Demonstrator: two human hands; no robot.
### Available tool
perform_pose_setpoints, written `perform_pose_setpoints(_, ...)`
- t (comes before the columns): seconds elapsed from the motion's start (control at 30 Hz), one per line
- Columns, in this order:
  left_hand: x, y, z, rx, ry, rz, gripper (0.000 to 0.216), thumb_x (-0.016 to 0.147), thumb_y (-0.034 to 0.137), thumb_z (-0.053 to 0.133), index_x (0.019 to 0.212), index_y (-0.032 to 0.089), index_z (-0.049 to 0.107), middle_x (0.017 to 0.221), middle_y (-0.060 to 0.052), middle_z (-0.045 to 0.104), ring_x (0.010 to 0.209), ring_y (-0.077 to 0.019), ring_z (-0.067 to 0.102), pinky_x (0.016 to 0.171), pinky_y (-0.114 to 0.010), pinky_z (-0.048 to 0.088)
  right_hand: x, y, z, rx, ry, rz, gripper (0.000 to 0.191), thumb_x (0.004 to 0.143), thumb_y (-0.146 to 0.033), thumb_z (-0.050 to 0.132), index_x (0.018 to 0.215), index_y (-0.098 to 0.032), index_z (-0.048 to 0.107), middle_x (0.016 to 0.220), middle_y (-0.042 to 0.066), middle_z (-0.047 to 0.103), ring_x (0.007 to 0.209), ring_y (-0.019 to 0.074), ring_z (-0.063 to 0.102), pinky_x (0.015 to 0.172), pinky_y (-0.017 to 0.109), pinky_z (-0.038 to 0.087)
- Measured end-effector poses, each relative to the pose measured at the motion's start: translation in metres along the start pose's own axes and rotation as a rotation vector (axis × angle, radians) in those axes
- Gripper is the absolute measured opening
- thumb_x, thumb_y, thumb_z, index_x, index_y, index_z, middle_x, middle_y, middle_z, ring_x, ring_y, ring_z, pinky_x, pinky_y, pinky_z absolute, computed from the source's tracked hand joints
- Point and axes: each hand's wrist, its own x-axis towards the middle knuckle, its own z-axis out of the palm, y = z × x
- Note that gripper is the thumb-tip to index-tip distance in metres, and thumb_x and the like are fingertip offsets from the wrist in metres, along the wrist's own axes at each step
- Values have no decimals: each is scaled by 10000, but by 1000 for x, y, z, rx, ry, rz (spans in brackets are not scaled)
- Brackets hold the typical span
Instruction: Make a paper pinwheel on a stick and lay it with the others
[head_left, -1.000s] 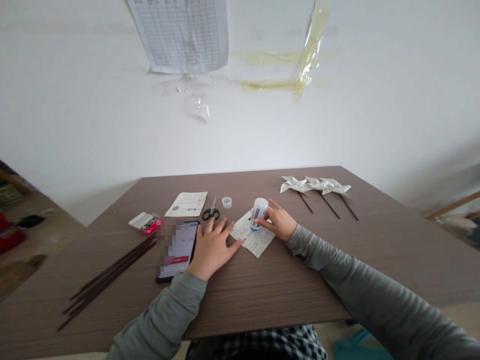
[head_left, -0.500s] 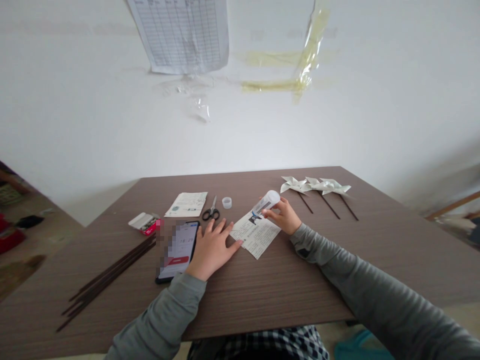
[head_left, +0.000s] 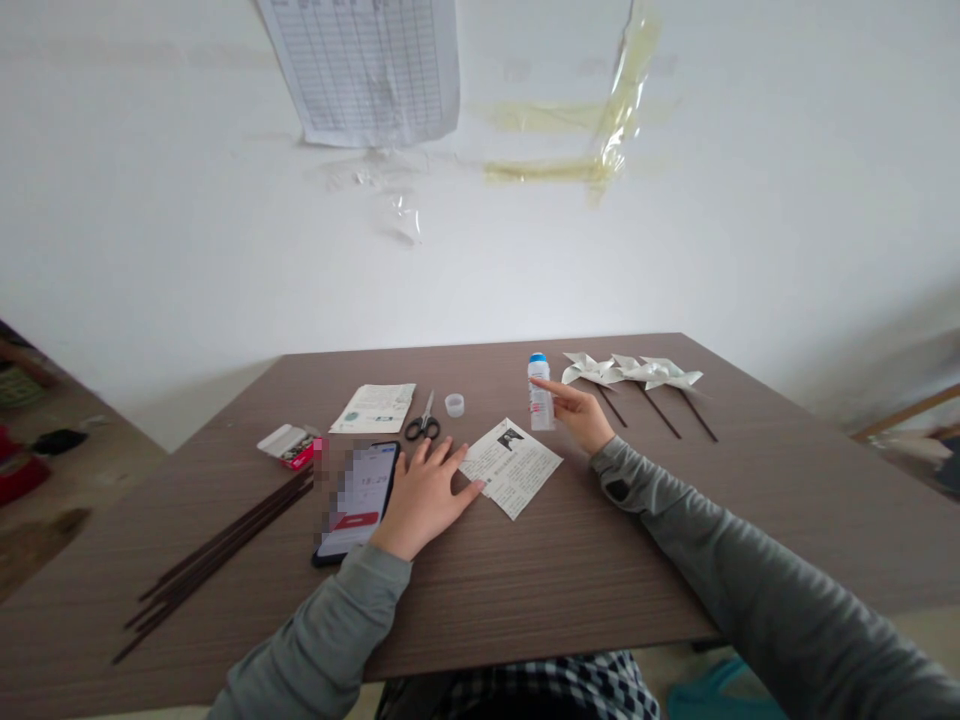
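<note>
My right hand (head_left: 581, 413) grips a small white glue bottle (head_left: 538, 395) with a blue tip, held upright just above the table, right of a printed paper square (head_left: 511, 464). My left hand (head_left: 426, 495) lies flat with fingers spread, its fingertips pinning the left edge of that paper. The bottle's clear cap (head_left: 454, 404) sits behind the paper. A phone (head_left: 355, 498) lies just left of my left hand.
Black scissors (head_left: 423, 423), a folded leaflet (head_left: 373, 408) and an open red pin box (head_left: 291, 444) lie behind the phone. Several dark sticks (head_left: 214, 552) lie at the left. Three white paper pinwheels (head_left: 630, 372) on sticks rest at the far right of the brown table (head_left: 525, 590).
My right hand lifted the bottle off the paper, where it was tip down, turned it upright and moved it back and right. The left hand stayed put.
</note>
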Motion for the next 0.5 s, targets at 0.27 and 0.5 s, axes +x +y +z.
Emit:
perform_pose_setpoints(0.27, -2, 3, -6, -6, -22, -4, 687, 1245, 538, 728, 1908, 358, 739, 2071, -116, 572, 1964, -520, 469, 1601, -795, 384, -1, 6, -6, -334, 55, -124, 374, 1117, -381, 857, 1455, -330, 1010, 1492, 159, 858, 1462, 396, 824, 1356, 631, 676)
perform_pose_setpoints(0.5, -1, 1, -4, -22, 6, 14, 643, 1229, 549, 753, 1852, 395, 792, 2045, -103, 619, 1937, -519, 511, 1593, -797, 400, -6, 14, -2, -452, 25, -215, 326, 1147, -299, 793, 1367, -351, 1028, 1542, 156, 812, 1335, 362, 848, 1267, 609, 737)
